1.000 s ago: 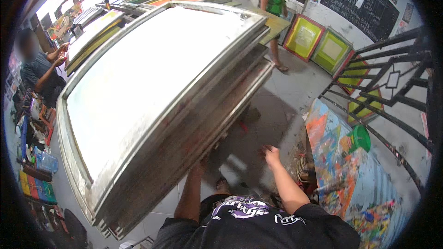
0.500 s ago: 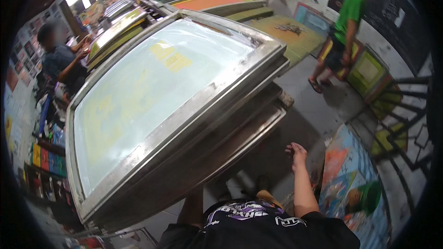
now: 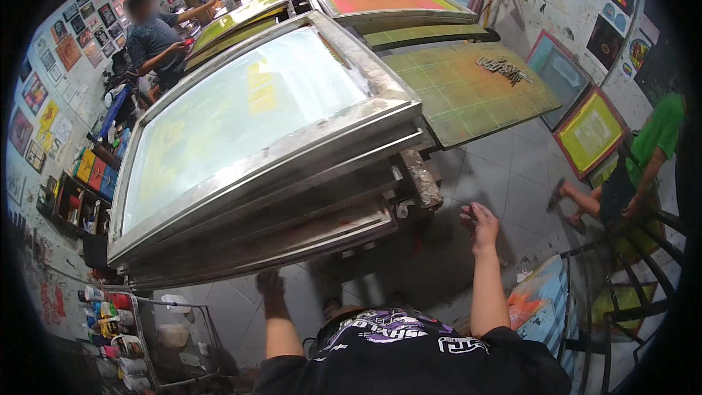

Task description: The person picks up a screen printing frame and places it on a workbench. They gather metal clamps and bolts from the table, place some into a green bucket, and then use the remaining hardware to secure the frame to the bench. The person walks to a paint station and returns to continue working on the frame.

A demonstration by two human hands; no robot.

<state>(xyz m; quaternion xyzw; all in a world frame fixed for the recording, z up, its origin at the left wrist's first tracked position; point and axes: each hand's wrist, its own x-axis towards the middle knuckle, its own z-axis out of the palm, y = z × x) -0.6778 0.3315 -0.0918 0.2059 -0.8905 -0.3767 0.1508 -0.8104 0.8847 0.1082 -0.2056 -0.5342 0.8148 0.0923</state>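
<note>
A large metal-rimmed screen printing frame [image 3: 292,148] lies on top of a stack in front of me, its pale mesh marked with faint yellow lettering. More frames [image 3: 322,238] show beneath it. My left hand [image 3: 270,283] hangs just below the stack's near edge, in shadow; its fingers are too dark to read, and whether it touches the stack I cannot tell. To the right of the stack, my right hand [image 3: 481,225] is held in the air with loosely bent fingers apart and nothing visible in it.
A greenish printing board [image 3: 468,77] carries a heap of small metal pieces [image 3: 504,69]. One person [image 3: 157,47] works at far left; another in green [image 3: 654,135] walks at right. Black metal railings [image 3: 629,278] stand lower right, a paint rack [image 3: 121,329] lower left.
My view has shifted, bringing the paint rack in at lower left. My left hand now shows below the stack's edge. The person in green has moved right and nearer.
</note>
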